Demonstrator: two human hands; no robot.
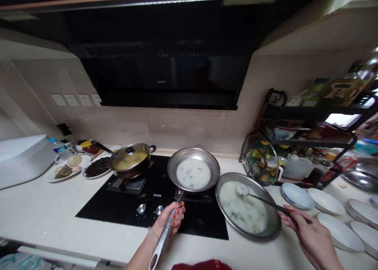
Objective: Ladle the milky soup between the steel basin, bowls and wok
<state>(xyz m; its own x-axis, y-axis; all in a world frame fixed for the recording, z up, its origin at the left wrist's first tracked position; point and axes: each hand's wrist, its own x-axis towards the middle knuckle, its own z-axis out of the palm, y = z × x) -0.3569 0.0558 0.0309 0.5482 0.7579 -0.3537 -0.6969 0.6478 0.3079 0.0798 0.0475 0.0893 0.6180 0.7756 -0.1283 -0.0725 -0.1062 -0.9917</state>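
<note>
My left hand (169, 219) is wrapped round the long handle of a steel frying pan (173, 165), which is over the right side of the stove. White liquid with green bits (193, 174) covers the pan's bottom. Between the fingers of my right hand (310, 232) is the dark handle of a ladle (265, 202). The ladle's bowl, filled with white liquid, is in a wide steel basin (273, 219) to the right of the pan. A pale soup with green leaves (245, 211) fills much of that basin.
A lidded pot (130, 159) stands on the left burner of the black cooktop (118, 205). Plates of food (96, 167) are left of it. Several white bowls (339, 230) stand at the right. Behind them are a glass lid (260, 159) and a black rack (310, 142); a range hood (165, 73) hangs above.
</note>
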